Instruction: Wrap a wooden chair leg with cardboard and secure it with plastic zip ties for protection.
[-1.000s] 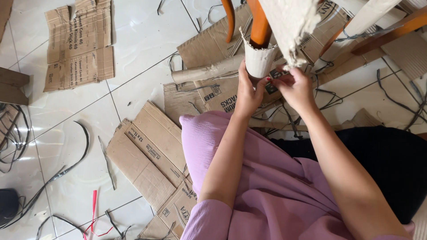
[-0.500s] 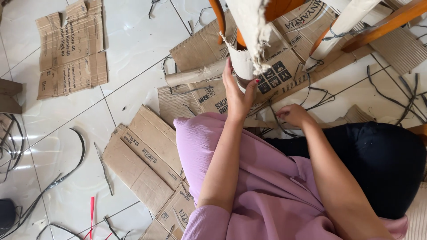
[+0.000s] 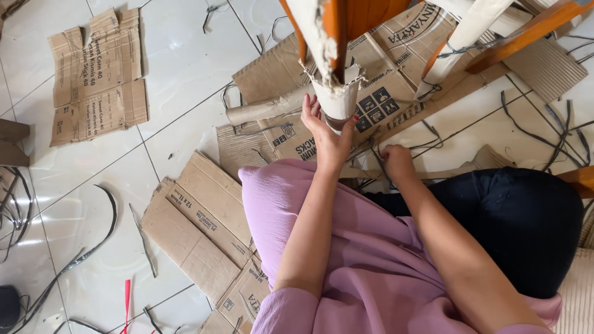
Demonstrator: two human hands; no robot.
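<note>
Orange wooden furniture leg [image 3: 337, 28], end wrapped in plain pale-brown cardboard sleeve [image 3: 337, 99]. Flattened brown cardboard sheets [image 3: 198, 229] carry black print. Glossy white floor tiles [image 3: 179, 68], dark grout lines. My sleeve [image 3: 346, 291] pink-lilac, my trousers [image 3: 513, 229] black. Red strip [image 3: 127, 297].

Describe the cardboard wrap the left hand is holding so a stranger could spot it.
Start at the orange wooden chair leg at top centre. Its lower end wears a pale cardboard sleeve, cupped by the left hand. Unlike the flat brown boxes on the floor, it is curled into a tube with a ragged top.
</note>
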